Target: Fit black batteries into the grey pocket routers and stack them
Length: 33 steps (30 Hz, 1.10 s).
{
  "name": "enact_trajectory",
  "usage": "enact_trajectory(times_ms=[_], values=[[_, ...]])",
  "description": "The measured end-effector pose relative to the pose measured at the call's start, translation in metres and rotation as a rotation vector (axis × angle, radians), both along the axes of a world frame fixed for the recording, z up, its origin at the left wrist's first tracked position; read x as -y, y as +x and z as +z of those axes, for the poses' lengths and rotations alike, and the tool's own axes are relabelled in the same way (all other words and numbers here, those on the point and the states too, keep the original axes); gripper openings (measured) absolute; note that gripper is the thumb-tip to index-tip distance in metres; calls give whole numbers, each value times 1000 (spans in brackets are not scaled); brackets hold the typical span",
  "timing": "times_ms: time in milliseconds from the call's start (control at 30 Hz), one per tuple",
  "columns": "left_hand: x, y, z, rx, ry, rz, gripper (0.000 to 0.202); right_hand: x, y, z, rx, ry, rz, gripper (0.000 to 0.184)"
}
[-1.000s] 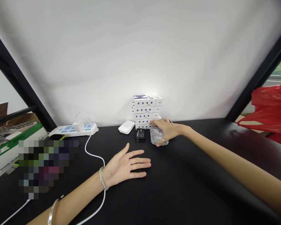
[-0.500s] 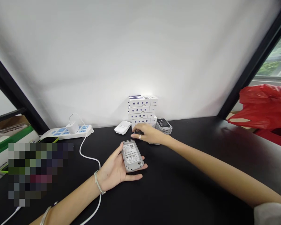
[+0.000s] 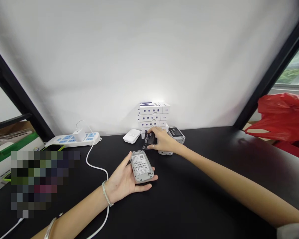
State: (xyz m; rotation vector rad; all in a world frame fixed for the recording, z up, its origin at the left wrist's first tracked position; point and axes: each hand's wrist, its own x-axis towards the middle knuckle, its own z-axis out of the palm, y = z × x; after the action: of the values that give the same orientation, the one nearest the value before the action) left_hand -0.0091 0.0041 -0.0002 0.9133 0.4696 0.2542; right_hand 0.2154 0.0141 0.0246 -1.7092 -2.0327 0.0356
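Observation:
My left hand [image 3: 126,182] holds a light grey, rounded-corner device [image 3: 142,166], its uncovered hollow side facing up. A white label with print and a QR code lies inside that hollow. Just beyond it, my right hand [image 3: 161,141] grips a flat black battery [image 3: 150,138] printed with "3000", thumb and fingers at its edges. Another dark piece with print shows partly at the battery's left side. Behind my right hand, a stack of similar grey devices [image 3: 176,132] has a black battery in its top one. Part of another device [image 3: 165,153] peeks out under the hand.
White boxes [image 3: 153,117] stand stacked against the wall. Left of them lies a white cover-like piece [image 3: 132,136]. A power strip [image 3: 64,142] with a plugged-in charger [image 3: 79,134] trails a white cable [image 3: 97,167] past my left wrist. A red plastic bag [image 3: 284,114] is at far right.
My right hand has lifted the black battery, which now shows its printed face. My left hand stays nearly in place with the grey device; the view has shifted slightly.

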Motion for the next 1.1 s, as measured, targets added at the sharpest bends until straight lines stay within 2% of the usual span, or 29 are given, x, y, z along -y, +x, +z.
enact_trajectory(times_ms=[67,133,200,333,467,600,667,733,867,933,1000,1100], values=[[0,0,-1,-1,10,4,69,9,-5,0,-51,37,59,75],[-1,1,-2,1,8,-3,70,18,-13,-3,-95,8,195,81],[-1,2,-1,11,-1,-10,71,24,-21,-8,-125,-63,319,81],[0,2,0,36,-18,-3,72,32,-32,-19,-202,-171,415,79],[1,1,1,22,-28,-24,76,42,-36,-25,-221,-179,386,66],[2,1,0,-24,-12,32,75,52,-34,-28,-128,-247,390,85],[2,1,-1,-24,-3,18,75,55,-34,-28,-90,-290,400,96],[3,2,0,-15,-5,-2,76,56,-35,-26,-63,-312,382,98],[1,1,0,-20,-36,-6,76,61,-36,-15,-52,-210,366,102],[-1,0,0,-16,-47,-39,79,68,-28,-4,-70,-151,371,103],[-2,-1,1,-9,-45,-66,80,80,-11,7,-76,-165,336,98],[-3,-1,3,-15,-36,-88,80,102,29,16,-21,-243,178,94]])
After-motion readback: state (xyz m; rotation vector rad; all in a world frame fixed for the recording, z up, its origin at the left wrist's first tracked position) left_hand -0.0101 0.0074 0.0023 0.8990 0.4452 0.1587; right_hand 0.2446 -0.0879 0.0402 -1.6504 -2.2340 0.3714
